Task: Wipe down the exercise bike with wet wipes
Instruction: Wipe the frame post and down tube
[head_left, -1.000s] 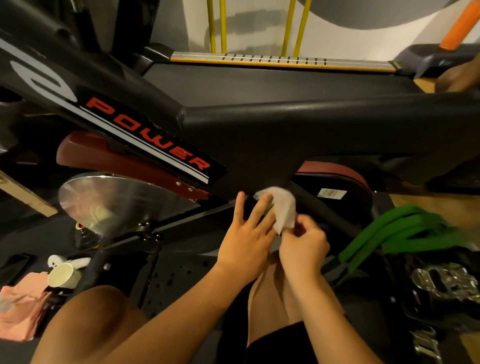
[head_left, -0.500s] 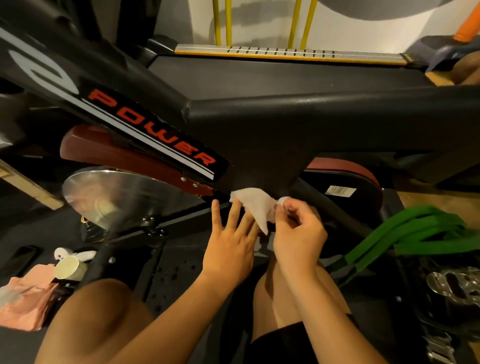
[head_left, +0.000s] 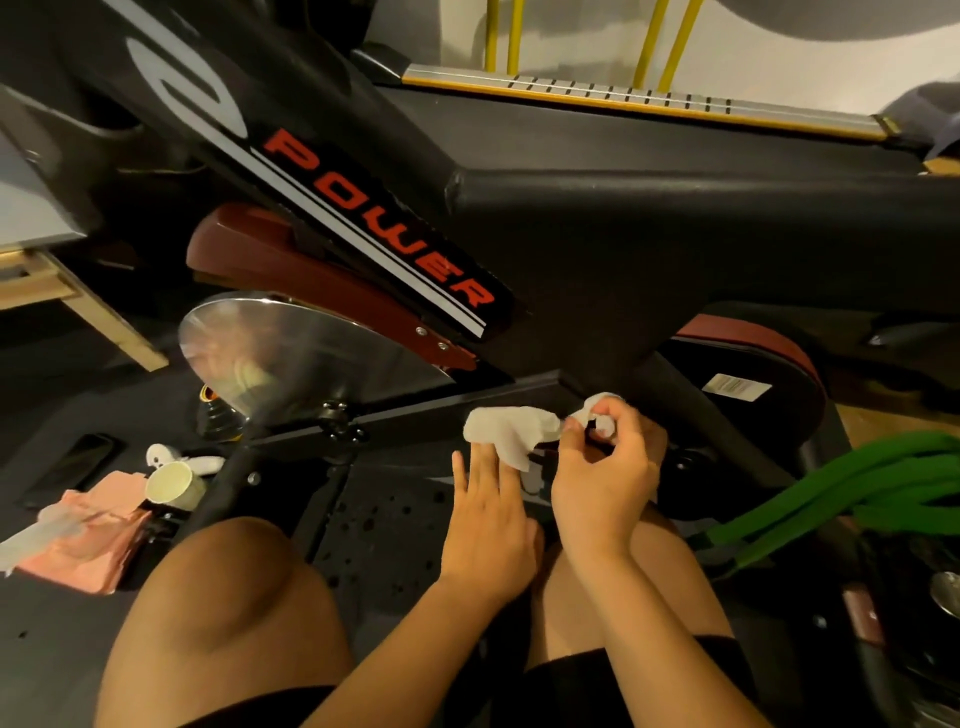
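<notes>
Wet wipe pinched by R hand, fingers curled; L hand flat, straight fingers touching wipe.

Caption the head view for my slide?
Right hand pinches a white wet wipe, left hand touching it, below the black exercise bike frame.

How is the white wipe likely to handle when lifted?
Likely floppy: the wet wipe sags and crumples between the left hand and right hand. Probably very light: a fingertip pinch by the right hand holds its twisted end.
</notes>
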